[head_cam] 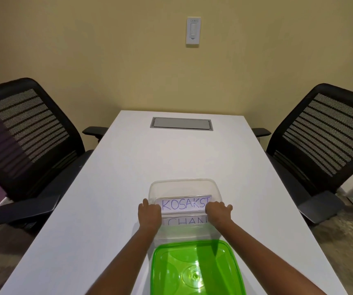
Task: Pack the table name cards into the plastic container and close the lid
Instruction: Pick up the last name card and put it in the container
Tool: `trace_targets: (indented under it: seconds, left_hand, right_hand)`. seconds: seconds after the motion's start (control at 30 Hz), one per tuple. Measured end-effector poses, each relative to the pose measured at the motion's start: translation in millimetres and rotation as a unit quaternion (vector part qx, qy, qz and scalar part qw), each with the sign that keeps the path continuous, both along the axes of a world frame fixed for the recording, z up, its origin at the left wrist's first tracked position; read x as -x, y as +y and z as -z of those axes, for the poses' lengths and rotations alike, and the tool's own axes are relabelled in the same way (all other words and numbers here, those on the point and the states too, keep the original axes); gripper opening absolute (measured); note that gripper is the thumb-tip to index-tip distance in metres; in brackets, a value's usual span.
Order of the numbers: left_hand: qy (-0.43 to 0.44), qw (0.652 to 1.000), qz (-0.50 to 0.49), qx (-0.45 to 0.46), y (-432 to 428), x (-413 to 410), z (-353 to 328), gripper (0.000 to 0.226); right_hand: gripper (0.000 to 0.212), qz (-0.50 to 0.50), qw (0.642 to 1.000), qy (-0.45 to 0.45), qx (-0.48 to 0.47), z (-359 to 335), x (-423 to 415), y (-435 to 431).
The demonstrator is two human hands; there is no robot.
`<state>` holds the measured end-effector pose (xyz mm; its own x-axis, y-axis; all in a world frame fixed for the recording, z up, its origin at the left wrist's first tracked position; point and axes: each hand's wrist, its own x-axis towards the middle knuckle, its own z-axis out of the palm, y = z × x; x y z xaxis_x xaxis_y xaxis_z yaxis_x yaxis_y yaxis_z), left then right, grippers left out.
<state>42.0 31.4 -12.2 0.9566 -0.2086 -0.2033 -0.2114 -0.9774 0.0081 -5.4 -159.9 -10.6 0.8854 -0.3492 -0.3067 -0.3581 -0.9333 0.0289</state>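
A clear plastic container point(183, 185) stands on the white table point(111, 188), near its front middle. A name card reading KOSAKS point(184, 204) is held over the container's open top, my left hand point(149, 211) gripping its left end and my right hand point(218, 210) its right end. Lower inside the container lies a second card reading CHAN point(185, 221), seen through the clear wall. The green lid point(196, 269) lies flat on the table just in front of the container, between my forearms.
Two black mesh office chairs flank the table, one at the left point(26, 133) and one at the right point(324, 133). A grey cable hatch point(181, 123) is set into the table's far end. A wall switch point(193, 31) hangs on the beige wall.
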Motion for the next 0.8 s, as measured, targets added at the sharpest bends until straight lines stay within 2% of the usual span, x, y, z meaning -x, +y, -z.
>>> trace_targets:
  seconds: [0.3, 0.43, 0.6, 0.7, 0.8]
  left_hand:
    - [0.008, 1.0, -0.002, -0.001, 1, 0, 5, 0.031]
    - [0.016, 1.0, -0.007, 0.014, 1, 0, 5, 0.04]
    - [0.018, 0.999, -0.01, 0.041, 1, 0, 3, 0.044]
    - [-0.028, 0.994, -0.004, 0.11, 4, 4, 0, 0.039]
    - [-0.094, 0.976, 0.005, 0.194, 9, 14, -2, 0.037]
  right_hand:
    - [0.035, -0.023, 0.999, -0.005, 0.023, 3, 1, 2]
    - [0.033, -0.025, 0.999, 0.002, 0.02, 1, 3, 5]
    - [0.033, -0.017, 1.0, 0.012, -0.024, -5, 5, 2]
    - [0.034, 0.019, 0.991, -0.084, -0.099, -11, 12, 0]
    - [0.033, 0.051, 0.964, -0.212, -0.151, -14, 27, -7]
